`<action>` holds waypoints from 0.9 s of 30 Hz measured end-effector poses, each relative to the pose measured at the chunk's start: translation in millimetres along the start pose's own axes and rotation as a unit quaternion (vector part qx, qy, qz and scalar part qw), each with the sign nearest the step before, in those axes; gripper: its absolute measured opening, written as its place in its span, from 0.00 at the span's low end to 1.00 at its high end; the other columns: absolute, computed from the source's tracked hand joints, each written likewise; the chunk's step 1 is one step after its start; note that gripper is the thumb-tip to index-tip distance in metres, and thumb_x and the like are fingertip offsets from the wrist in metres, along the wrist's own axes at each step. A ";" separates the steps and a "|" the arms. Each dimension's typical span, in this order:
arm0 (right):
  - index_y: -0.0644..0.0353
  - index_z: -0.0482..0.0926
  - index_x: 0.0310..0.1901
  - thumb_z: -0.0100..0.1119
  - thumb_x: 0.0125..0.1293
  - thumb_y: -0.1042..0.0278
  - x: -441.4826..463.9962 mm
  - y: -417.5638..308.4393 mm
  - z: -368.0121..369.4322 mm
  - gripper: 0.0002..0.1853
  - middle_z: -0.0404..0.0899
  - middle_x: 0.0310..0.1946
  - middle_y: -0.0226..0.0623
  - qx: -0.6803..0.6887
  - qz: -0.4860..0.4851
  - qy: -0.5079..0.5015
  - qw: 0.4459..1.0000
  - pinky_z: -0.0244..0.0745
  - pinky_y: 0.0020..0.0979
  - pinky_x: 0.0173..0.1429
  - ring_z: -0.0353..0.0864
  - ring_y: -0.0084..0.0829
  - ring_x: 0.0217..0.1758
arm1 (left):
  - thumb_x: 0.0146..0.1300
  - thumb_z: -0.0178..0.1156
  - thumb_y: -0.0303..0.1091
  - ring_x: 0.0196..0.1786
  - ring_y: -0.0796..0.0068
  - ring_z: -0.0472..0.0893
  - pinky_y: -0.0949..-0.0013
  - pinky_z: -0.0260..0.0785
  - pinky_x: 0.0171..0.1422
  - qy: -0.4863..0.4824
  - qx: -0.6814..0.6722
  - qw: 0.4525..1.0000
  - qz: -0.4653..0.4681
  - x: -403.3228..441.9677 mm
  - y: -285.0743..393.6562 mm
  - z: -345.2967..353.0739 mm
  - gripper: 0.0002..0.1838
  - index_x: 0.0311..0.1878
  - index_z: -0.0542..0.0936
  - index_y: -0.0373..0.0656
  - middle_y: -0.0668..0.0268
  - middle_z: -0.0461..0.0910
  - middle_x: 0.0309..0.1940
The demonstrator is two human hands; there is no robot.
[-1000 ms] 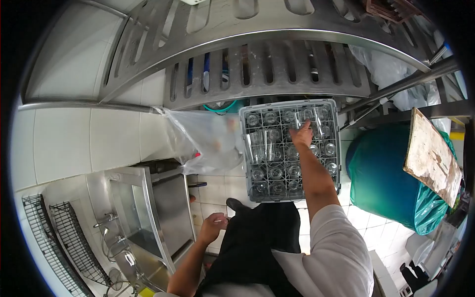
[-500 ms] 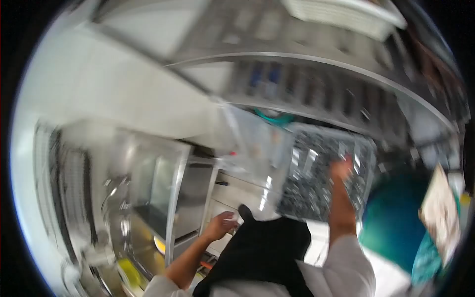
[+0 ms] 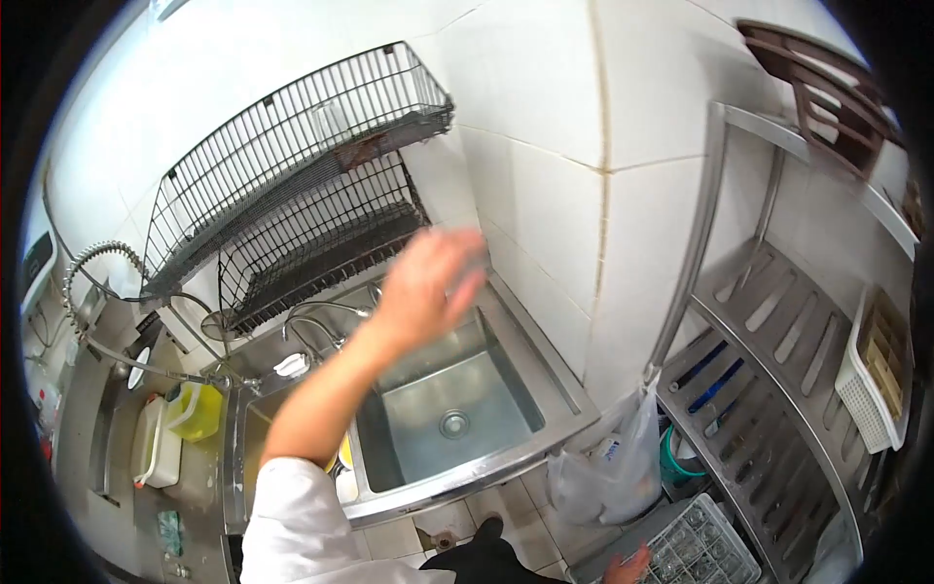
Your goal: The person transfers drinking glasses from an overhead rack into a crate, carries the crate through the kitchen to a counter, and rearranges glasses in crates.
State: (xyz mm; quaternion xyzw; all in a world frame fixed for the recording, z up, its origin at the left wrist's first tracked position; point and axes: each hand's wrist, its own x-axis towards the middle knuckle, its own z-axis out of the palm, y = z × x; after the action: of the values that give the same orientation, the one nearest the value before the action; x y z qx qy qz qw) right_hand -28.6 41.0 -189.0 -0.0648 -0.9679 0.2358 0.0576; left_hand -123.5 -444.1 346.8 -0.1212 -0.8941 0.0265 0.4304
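Note:
My left hand [image 3: 423, 292] is raised in front of the wire shelves, above the right basin of the steel sink [image 3: 457, 389]. Its fingers are curled and slightly blurred, with a greyish, see-through patch between thumb and fingers that I cannot make out. Low in the view, partly cut off by the frame edge, my right hand [image 3: 628, 565] is beside the glass rack [image 3: 705, 545]. Its visible fingers are stretched apart at the rack's left edge. Clear glassware appears to fill the rack's compartments. A clear glass [image 3: 331, 122] stands on the upper black wire shelf [image 3: 292, 136].
A tap [image 3: 326, 321] and coiled spray hose [image 3: 102, 248] rise behind the sink. A yellow jug [image 3: 195, 411] stands at left. Plastic bags [image 3: 608, 477] hang beside the slatted metal rack [image 3: 778, 389], which bears a white basket [image 3: 876, 375]. A tiled wall corner [image 3: 598, 175] juts out.
The view has swung left from the glass rack to the sink and wire shelves. My left hand has risen from low beside my body. My right hand is now at the rack's left edge.

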 end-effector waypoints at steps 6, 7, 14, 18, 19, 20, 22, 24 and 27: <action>0.72 0.62 0.63 0.55 0.61 0.56 -39.4 -148.9 -7.5 0.34 0.65 0.58 0.64 0.061 0.016 -0.114 0.991 0.63 0.51 0.63 0.65 0.61 0.60 | 0.61 0.58 0.40 0.58 0.53 0.74 0.58 0.67 0.60 0.145 0.176 0.972 -0.061 98.2 -189.2 -54.3 0.22 0.54 0.74 0.37 0.52 0.74 0.55; 0.71 0.62 0.63 0.56 0.61 0.57 -43.5 -160.2 -5.4 0.33 0.66 0.57 0.65 0.050 0.022 -0.109 0.993 0.63 0.50 0.63 0.65 0.61 0.60 | 0.60 0.59 0.39 0.57 0.52 0.74 0.57 0.67 0.60 0.146 0.183 0.967 -0.096 109.3 -224.2 -54.1 0.20 0.52 0.75 0.37 0.51 0.74 0.54; 0.65 0.71 0.53 0.56 0.61 0.56 -59.6 -148.8 22.5 0.24 0.73 0.48 0.58 0.031 0.056 -0.213 0.975 0.70 0.47 0.49 0.73 0.54 0.49 | 0.53 0.58 0.36 0.49 0.49 0.79 0.56 0.72 0.54 -0.106 0.211 0.911 -0.337 131.9 -384.1 -71.6 0.18 0.42 0.80 0.31 0.46 0.80 0.44; 0.61 0.81 0.36 0.49 0.63 0.53 -109.2 -32.3 93.3 0.19 0.81 0.33 0.52 -0.118 -0.094 -0.105 0.983 0.73 0.52 0.38 0.79 0.54 0.34 | 0.55 0.58 0.37 0.52 0.48 0.77 0.57 0.70 0.57 -0.206 0.243 0.900 -0.296 130.1 -440.0 -72.4 0.20 0.46 0.78 0.31 0.43 0.78 0.48; 0.59 0.81 0.36 0.53 0.61 0.52 -120.4 -30.7 87.7 0.18 0.81 0.33 0.50 -0.119 -0.041 -0.081 0.989 0.73 0.51 0.36 0.79 0.54 0.33 | 0.56 0.58 0.39 0.55 0.48 0.75 0.57 0.69 0.59 -0.184 0.237 0.911 -0.284 128.8 -465.5 -64.2 0.23 0.51 0.75 0.31 0.43 0.76 0.51; 0.54 0.81 0.39 0.57 0.58 0.51 -147.7 43.6 148.6 0.16 0.81 0.36 0.49 -0.180 -0.066 -0.037 0.981 0.73 0.52 0.35 0.79 0.53 0.33 | 0.58 0.58 0.41 0.58 0.48 0.73 0.57 0.67 0.62 -0.162 0.228 0.922 -0.269 127.6 -498.5 -56.0 0.26 0.55 0.73 0.31 0.43 0.73 0.55; 0.59 0.74 0.52 0.62 0.52 0.50 -159.6 17.5 118.1 0.29 0.78 0.42 0.53 -0.057 0.107 -0.077 0.990 0.71 0.52 0.45 0.77 0.52 0.43 | 0.60 0.58 0.44 0.62 0.48 0.70 0.55 0.64 0.65 -0.195 0.208 0.920 -0.267 132.9 -532.1 -49.4 0.31 0.61 0.67 0.31 0.43 0.70 0.59; 0.70 0.75 0.47 0.68 0.42 0.45 -172.3 -31.3 55.1 0.37 0.80 0.42 0.55 0.044 0.265 -0.161 0.950 0.74 0.44 0.53 0.79 0.50 0.48 | 0.61 0.58 0.45 0.64 0.50 0.69 0.56 0.62 0.67 -0.298 0.228 0.893 -0.247 146.0 -589.0 -36.7 0.32 0.64 0.65 0.36 0.46 0.69 0.61; 0.60 0.77 0.51 0.67 0.47 0.46 -188.9 -74.1 25.3 0.32 0.78 0.50 0.48 0.045 0.282 -0.142 0.948 0.74 0.39 0.56 0.79 0.45 0.51 | 0.59 0.60 0.42 0.60 0.50 0.71 0.56 0.67 0.63 -0.250 0.197 0.928 -0.194 153.1 -697.4 -8.4 0.32 0.65 0.66 0.40 0.50 0.70 0.60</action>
State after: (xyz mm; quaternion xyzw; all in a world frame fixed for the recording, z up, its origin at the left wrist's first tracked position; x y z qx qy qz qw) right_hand 146.6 -64.4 -192.3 -0.2988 -0.8965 0.2925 -0.1463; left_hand -344.1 -1083.8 574.8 0.1523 -0.9556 0.1477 0.2046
